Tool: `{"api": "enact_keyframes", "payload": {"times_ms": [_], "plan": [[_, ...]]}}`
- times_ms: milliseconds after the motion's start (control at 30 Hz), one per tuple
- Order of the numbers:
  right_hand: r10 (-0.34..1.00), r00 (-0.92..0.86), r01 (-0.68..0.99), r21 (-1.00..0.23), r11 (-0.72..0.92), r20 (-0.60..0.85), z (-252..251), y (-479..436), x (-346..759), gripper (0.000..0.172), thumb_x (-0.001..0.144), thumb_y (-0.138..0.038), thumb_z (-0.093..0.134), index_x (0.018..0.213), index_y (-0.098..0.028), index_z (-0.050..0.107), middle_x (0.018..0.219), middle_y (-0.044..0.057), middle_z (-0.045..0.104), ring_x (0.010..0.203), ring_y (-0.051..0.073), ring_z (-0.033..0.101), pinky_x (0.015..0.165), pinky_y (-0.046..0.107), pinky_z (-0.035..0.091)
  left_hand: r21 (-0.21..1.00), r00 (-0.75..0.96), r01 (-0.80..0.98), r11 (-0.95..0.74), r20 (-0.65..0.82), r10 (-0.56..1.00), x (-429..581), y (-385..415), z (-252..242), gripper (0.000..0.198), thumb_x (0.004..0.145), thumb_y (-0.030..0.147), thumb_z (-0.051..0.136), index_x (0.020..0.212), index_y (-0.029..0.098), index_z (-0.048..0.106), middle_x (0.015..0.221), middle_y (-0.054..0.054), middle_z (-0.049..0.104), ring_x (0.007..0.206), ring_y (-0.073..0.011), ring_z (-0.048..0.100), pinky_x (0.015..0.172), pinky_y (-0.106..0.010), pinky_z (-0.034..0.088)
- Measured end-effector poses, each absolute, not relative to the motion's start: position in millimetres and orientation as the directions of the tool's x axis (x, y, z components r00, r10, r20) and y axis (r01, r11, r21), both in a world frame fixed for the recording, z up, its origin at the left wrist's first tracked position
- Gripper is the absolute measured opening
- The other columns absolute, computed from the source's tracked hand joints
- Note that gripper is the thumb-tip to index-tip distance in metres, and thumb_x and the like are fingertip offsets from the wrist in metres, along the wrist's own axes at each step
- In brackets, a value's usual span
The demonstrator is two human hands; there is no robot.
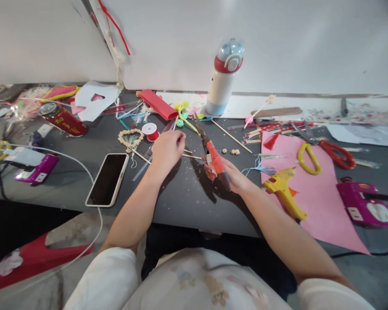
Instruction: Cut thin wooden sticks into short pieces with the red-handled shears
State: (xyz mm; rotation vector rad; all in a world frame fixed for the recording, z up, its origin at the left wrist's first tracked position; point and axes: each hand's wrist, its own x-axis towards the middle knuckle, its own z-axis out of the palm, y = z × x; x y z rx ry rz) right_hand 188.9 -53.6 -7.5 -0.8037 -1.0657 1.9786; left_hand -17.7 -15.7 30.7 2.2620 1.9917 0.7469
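My right hand is wrapped round a pair of long-nosed pliers with red and dark handles, their jaws pointing up and away from me. To the left, my left hand is curled closed with its back to me, hiding whatever its fingertips hold. Thin wooden sticks show on the table just right of that hand. A few small wooden pieces lie beyond the pliers' handles. Close to my left hand are a spool of red ribbon and a heart-shaped beige ornament on a stick.
A phone lies at front left, with a red can behind it. A bottle stands at the back. On the right, a yellow glue gun and scissors rest on pink paper, beside a purple power strip.
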Motion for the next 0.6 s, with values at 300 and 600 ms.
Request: {"api": "enact_keyframes", "payload": {"times_ms": [300, 600], "plan": [[0.838, -0.504, -0.315, -0.858, -0.406, -0.211, -3.8, -52.9, 189.0, 0.034, 0.076, -0.039, 0.073, 0.097, -0.019, 0.057, 0.065, -0.005, 0.047, 0.052, 0.007, 0.039, 0.050, 0.025, 0.030, 0.159, 0.269, 0.947, -0.278, 0.079, 0.960, -20.9, -8.8, 20.9, 0.025, 0.089, 0.014, 0.053, 0.095, 0.023, 0.075, 0.098, -0.008, 0.070, 0.099, -0.0240, 0.062, 0.081, -0.035, 0.050], [0.834, -0.503, -0.294, -0.862, -0.412, -0.227, 3.4, -52.9, 186.2, 0.040, 0.068, -0.045, 0.076, 0.089, -0.019, 0.055, 0.060, -0.007, 0.042, 0.049, 0.007, 0.035, 0.049, 0.025, 0.024, 0.108, 0.385, 0.916, -0.387, 0.045, 0.922, -19.7, -6.8, 11.9, 0.017, 0.092, 0.022, 0.056, 0.090, 0.021, 0.073, 0.097, -0.007, 0.068, 0.096, -0.0223, 0.058, 0.079, -0.033, 0.047]]}}
